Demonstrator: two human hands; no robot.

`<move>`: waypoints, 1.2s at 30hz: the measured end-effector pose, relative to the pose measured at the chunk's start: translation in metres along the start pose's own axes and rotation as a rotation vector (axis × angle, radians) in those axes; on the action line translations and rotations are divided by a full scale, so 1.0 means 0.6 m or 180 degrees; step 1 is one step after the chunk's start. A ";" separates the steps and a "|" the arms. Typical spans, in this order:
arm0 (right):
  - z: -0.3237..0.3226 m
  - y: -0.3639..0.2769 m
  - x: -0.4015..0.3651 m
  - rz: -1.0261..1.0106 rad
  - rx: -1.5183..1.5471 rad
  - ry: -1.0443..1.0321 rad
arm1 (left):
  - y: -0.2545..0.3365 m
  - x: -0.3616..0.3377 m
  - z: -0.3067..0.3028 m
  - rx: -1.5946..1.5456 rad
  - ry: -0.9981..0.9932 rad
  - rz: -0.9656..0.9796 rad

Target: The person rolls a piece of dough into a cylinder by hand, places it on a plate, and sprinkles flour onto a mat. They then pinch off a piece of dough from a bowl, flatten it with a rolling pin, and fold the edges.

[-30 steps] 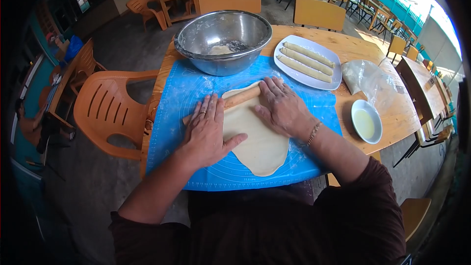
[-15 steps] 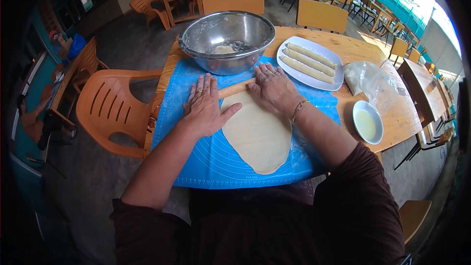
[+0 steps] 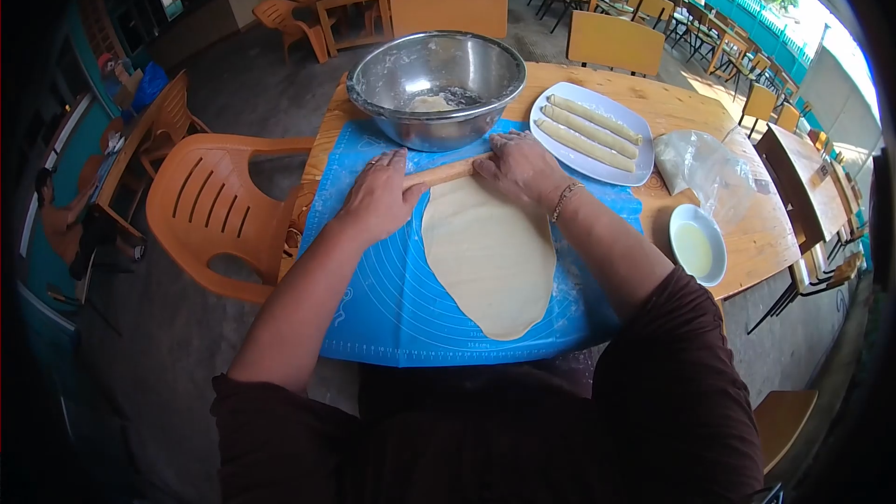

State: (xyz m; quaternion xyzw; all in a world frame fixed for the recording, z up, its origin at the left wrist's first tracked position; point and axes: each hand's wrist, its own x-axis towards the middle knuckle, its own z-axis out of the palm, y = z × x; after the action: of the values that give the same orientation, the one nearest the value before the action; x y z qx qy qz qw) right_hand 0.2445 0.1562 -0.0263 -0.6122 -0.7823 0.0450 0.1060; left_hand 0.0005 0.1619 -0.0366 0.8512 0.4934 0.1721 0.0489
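A wooden rolling pin (image 3: pixel 443 173) lies across the far end of a flat, oval sheet of dough (image 3: pixel 490 257). My left hand (image 3: pixel 381 196) is closed over the pin's left end, its thumb along the near side. Over the right end, my right hand (image 3: pixel 525 170) curls its fingers, with the thumb resting on the wood. Beneath the dough is a blue mat (image 3: pixel 369 317) printed with circles and a ruler edge, dusted with flour in places. The pin's ends are hidden under my hands.
A steel bowl (image 3: pixel 436 121) with a dough lump stands just beyond my hands. Right of it are a white plate (image 3: pixel 597 168) of dough rolls, a plastic bag (image 3: pixel 714 168) of white powder and a small bowl (image 3: pixel 697 245) of pale liquid. A person (image 3: pixel 65 215) sits far left.
My hands have gone from flatter, outstretched fingers to a curled grip on the rolling pin. The pin stays near the dough's far edge. The whole view has shifted slightly.
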 end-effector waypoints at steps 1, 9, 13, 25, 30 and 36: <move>-0.004 0.006 -0.008 0.0002 0.0002 -0.0028 | -0.004 -0.002 -0.009 -0.0016 -0.0019 -0.0013; -0.008 0.024 -0.025 -0.0572 0.0298 0.1119 | -0.003 -0.016 -0.051 -0.0002 0.0672 0.0749; -0.045 0.014 -0.065 -0.0631 0.0248 0.1266 | 0.039 -0.054 -0.099 0.0126 0.0948 0.0840; -0.031 -0.043 -0.294 -0.0682 -0.0083 -0.0079 | 0.091 -0.215 -0.033 -0.0230 -0.0236 0.0854; -0.014 -0.043 -0.233 -0.0240 -0.0464 0.0008 | 0.079 -0.159 -0.013 0.0505 -0.0292 0.0450; 0.013 -0.028 -0.131 0.0220 -0.0751 0.0027 | 0.049 -0.073 0.002 0.0807 0.0043 -0.0274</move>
State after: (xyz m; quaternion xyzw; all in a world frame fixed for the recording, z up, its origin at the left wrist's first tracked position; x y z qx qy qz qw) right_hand 0.2446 0.0766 -0.0394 -0.6472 -0.7601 -0.0463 0.0349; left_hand 0.0051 0.1096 -0.0409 0.8274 0.5476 0.1118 -0.0550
